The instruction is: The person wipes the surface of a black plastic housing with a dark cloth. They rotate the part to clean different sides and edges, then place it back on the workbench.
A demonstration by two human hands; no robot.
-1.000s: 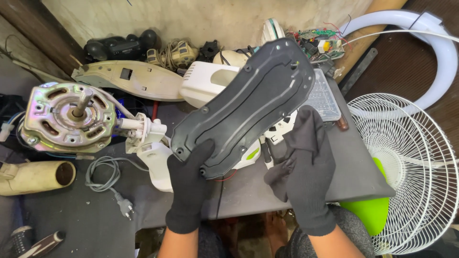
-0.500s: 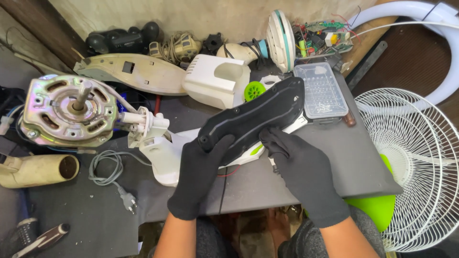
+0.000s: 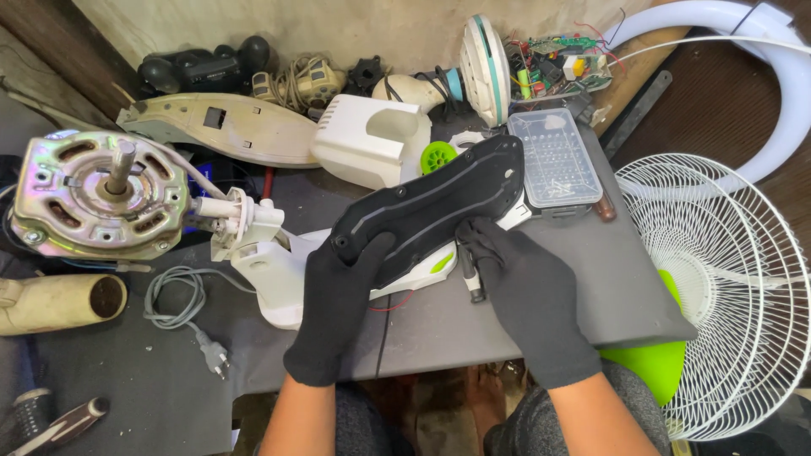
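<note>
Both my hands wear black gloves. My left hand [image 3: 334,308] grips the near left end of a long black plastic cover [image 3: 431,207], which lies tilted over a white and green appliance body [image 3: 287,270]. My right hand [image 3: 524,295] rests its fingers on the cover's near edge and holds a thin dark tool [image 3: 470,274], likely a screwdriver, pointing down at the table. A red wire shows under the white body.
A metal motor [image 3: 97,194] sits at left with a grey cord and plug [image 3: 182,304]. A clear parts box [image 3: 553,156], a white housing [image 3: 372,143], a circuit board [image 3: 562,72] and a white fan grille [image 3: 718,287] surround the grey work mat [image 3: 625,295].
The black cover came down from being held upright in front of me and now lies low over the white body. My right hand shifted onto its near edge.
</note>
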